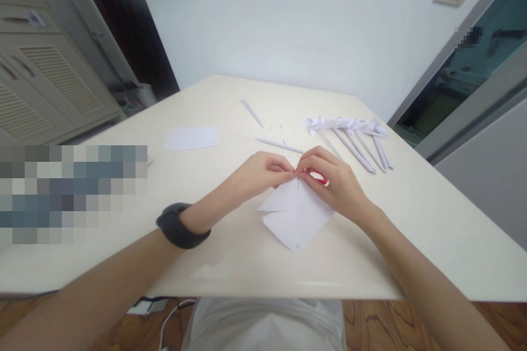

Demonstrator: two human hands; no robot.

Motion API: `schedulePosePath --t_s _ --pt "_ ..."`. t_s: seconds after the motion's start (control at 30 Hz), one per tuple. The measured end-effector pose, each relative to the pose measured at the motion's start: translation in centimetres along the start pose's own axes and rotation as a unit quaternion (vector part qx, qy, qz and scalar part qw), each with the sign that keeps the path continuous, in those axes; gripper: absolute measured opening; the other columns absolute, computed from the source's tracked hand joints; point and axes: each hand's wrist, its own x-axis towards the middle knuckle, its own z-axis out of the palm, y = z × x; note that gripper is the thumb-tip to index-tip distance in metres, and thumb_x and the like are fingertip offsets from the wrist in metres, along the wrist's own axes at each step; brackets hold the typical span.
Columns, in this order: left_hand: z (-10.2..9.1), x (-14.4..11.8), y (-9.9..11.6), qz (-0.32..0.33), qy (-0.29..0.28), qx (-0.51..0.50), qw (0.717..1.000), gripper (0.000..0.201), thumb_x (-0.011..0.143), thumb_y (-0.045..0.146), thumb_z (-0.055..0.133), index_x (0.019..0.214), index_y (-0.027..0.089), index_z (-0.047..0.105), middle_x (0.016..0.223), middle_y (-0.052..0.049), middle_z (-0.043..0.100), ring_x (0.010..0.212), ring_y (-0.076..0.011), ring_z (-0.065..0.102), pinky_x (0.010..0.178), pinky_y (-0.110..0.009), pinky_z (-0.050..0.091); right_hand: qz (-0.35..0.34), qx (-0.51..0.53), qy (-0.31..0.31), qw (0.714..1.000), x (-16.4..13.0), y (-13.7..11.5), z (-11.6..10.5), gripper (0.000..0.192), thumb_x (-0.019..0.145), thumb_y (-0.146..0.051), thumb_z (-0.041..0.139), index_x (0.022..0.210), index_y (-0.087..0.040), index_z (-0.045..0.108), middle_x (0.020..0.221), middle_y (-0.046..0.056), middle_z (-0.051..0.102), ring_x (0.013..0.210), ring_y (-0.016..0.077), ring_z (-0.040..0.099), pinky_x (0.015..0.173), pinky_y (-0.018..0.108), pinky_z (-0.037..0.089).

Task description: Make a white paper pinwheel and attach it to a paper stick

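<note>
A white square of paper (295, 215) lies on the cream table (230, 241) in front of me, cut or creased along its middle. My left hand (263, 173) and my right hand (329, 178) pinch its far corner together, fingertips touching. Under my right hand a small red object (320, 177) shows, mostly hidden. A dark band (178, 226) sits on my left wrist.
Several finished white paper pinwheels on rolled sticks (354, 137) lie at the right back. Two loose rolled paper sticks (280, 145) (252, 112) and a blank white sheet (191, 137) lie further back. A cabinet (45, 77) stands left; a glass door (473, 66) right.
</note>
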Motion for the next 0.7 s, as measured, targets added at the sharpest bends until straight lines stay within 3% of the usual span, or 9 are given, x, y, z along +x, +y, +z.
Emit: schedulePosePath --t_s 0.7 --pt "-0.20 0.11 0.07 0.012 -0.021 -0.037 0.999 0.019 0.070 0.031 0.066 0.083 0.016 0.065 0.080 -0.004 0.068 0.079 -0.0180 0.064 0.072 -0.029 0.048 -0.056 -0.058 0.023 0.997 0.01 0.25 -0.51 0.016 0.089 -0.013 0.047 0.091 -0.020 0.061 0.095 0.006 0.062 0.082 0.0153 0.058 0.069 0.028 0.046"
